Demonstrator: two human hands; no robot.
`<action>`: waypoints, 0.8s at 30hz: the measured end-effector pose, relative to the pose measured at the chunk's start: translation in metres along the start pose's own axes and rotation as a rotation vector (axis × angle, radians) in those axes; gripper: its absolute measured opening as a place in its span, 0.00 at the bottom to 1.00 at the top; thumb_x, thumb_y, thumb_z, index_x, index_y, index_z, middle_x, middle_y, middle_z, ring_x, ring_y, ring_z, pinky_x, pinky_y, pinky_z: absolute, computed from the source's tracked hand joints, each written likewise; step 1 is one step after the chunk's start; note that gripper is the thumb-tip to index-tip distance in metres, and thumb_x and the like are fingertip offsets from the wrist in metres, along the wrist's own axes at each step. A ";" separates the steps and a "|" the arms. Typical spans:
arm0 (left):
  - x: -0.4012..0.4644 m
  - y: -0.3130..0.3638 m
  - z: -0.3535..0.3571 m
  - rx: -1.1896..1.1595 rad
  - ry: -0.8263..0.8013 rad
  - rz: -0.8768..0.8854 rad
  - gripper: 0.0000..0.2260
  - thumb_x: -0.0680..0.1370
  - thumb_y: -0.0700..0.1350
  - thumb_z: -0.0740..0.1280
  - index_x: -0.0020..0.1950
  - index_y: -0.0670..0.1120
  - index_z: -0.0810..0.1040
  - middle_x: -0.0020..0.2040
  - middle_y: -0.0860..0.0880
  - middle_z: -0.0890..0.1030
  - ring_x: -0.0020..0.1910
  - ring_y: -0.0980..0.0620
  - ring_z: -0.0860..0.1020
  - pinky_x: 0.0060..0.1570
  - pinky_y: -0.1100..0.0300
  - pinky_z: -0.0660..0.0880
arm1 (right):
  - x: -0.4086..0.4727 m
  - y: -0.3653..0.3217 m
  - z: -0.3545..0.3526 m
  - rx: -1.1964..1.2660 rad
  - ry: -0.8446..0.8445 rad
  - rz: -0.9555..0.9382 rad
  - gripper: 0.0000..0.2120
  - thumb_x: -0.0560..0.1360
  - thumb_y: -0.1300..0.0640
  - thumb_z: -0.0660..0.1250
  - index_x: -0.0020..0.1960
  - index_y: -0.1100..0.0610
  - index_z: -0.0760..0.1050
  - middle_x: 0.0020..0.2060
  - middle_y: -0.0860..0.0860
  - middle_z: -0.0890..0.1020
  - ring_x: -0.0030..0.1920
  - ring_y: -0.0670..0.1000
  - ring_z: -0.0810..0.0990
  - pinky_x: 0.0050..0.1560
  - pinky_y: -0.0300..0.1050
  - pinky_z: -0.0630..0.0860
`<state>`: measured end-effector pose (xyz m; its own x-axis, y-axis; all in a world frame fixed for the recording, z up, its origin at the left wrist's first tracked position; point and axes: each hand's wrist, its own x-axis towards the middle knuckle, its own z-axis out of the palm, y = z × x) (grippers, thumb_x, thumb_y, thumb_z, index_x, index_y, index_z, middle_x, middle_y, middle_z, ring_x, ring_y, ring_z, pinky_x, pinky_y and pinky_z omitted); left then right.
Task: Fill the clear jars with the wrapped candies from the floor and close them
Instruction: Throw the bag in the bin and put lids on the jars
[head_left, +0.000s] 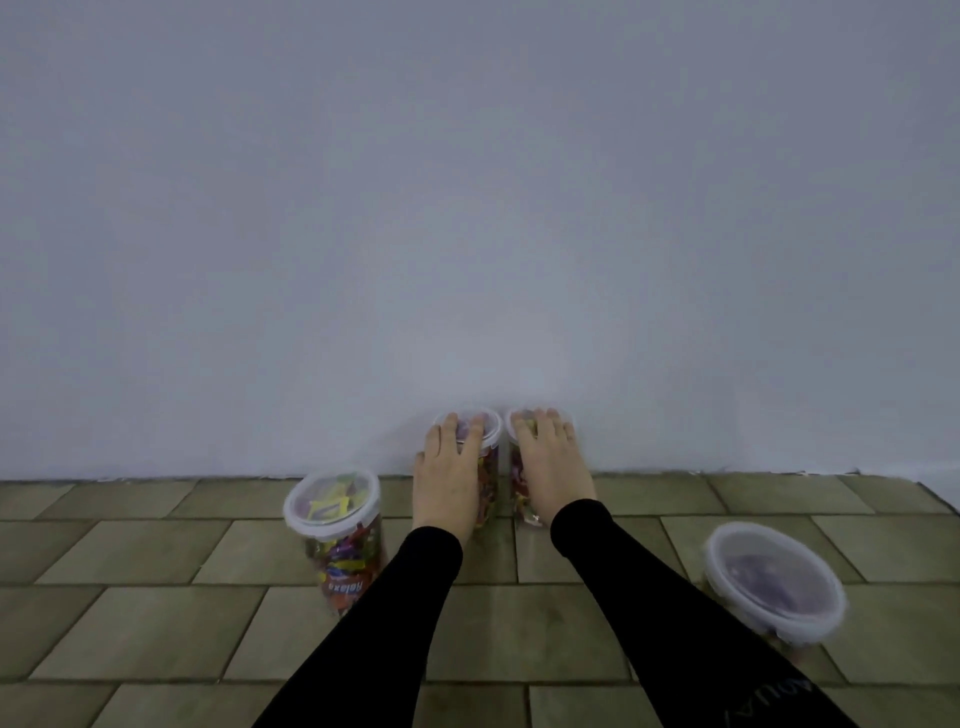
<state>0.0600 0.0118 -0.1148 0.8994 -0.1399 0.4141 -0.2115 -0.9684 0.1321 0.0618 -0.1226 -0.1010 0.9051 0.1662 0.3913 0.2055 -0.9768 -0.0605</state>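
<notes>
Four jars are standing on the tiled floor (156, 551), all lidded and showing candies through their clear walls. Two are sitting side by side, touching or nearly so, right against the pale wall (467, 208) — the left hand (451, 478) is lying flat over the left-middle jar (487, 467), fingers straight across its lid, and the right hand (551, 467) is lying the same way over the right-middle jar (518, 483). Neither hand is gripping; both are pressing open-palmed. A left jar (340, 540) is standing apart, nearer the viewer, with bright wrappers and a red label showing. A right jar (774, 582) is sitting well off to the right — blurred, its contents looking purplish. Black sleeves are covering both forearms.
</notes>
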 end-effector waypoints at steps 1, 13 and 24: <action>0.008 0.000 0.003 0.016 0.003 -0.001 0.29 0.79 0.38 0.57 0.78 0.51 0.51 0.77 0.44 0.54 0.75 0.44 0.55 0.66 0.53 0.63 | 0.008 0.003 0.004 0.021 0.009 -0.005 0.25 0.78 0.65 0.56 0.75 0.60 0.58 0.72 0.60 0.63 0.74 0.60 0.58 0.75 0.54 0.54; 0.032 -0.004 0.006 -0.076 -0.070 -0.019 0.37 0.78 0.44 0.63 0.79 0.50 0.43 0.79 0.44 0.51 0.76 0.43 0.51 0.70 0.51 0.60 | 0.030 0.001 0.013 -0.046 -0.045 0.083 0.26 0.81 0.61 0.55 0.77 0.60 0.50 0.75 0.63 0.56 0.76 0.63 0.50 0.75 0.57 0.48; -0.054 -0.030 -0.055 0.036 -0.072 -0.512 0.33 0.77 0.49 0.63 0.79 0.51 0.50 0.78 0.38 0.45 0.75 0.30 0.41 0.70 0.34 0.49 | -0.050 -0.033 -0.041 -0.039 -0.080 0.157 0.14 0.77 0.51 0.59 0.61 0.53 0.72 0.66 0.53 0.71 0.71 0.58 0.62 0.67 0.63 0.59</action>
<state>-0.0035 0.0598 -0.0915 0.9086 0.3408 0.2417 0.2745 -0.9230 0.2696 -0.0060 -0.1041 -0.0807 0.9520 0.0198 0.3054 0.0460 -0.9958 -0.0787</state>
